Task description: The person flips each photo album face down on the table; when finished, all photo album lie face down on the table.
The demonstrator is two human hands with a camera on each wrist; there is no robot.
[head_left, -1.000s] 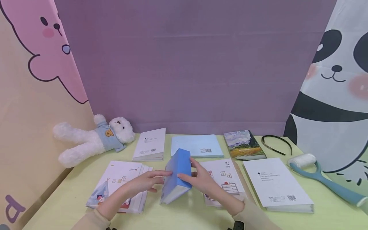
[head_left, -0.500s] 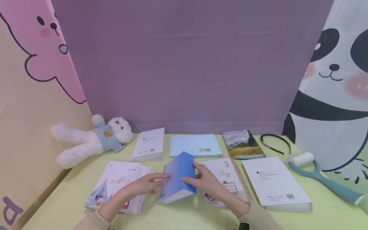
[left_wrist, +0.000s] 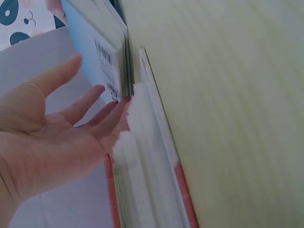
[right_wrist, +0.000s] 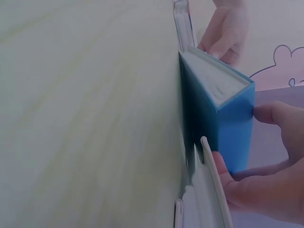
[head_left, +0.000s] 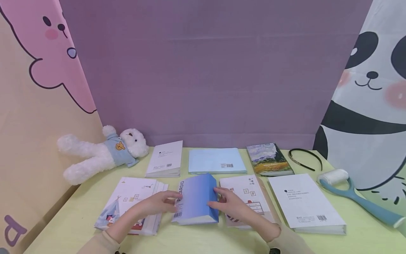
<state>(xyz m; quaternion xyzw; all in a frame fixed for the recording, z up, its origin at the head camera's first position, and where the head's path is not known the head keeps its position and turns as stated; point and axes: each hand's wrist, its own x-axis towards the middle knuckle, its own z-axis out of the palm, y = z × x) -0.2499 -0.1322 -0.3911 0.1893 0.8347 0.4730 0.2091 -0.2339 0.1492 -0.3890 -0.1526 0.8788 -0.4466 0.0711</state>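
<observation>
A thick blue photo album (head_left: 197, 197) with dark lettering along its left edge lies tilted at the table's middle, its spine side raised. My right hand (head_left: 231, 203) grips the spine, thumb and fingers spread along it; in the right wrist view the thumb (right_wrist: 267, 113) presses one edge of the blue spine (right_wrist: 235, 128). At the album's left edge is my left hand (head_left: 158, 203), its fingers loosely extended. The left wrist view shows those fingers (left_wrist: 90, 102) by the album's barcode corner, the palm holding nothing.
Illustrated books flank the album, one left (head_left: 127, 197) and one right (head_left: 250, 194). A white book (head_left: 304, 201) lies farther right, beside a blue-handled lint roller (head_left: 358, 197). Behind are a pale-blue book (head_left: 215, 158), a painted-cover book (head_left: 269, 158), a headband (head_left: 304, 150) and a plush bear (head_left: 108, 151).
The album has tipped down from a steep stand to a near-flat tilt, its cover turning upward. My right hand has lowered with the spine; my left hand stays by the other edge.
</observation>
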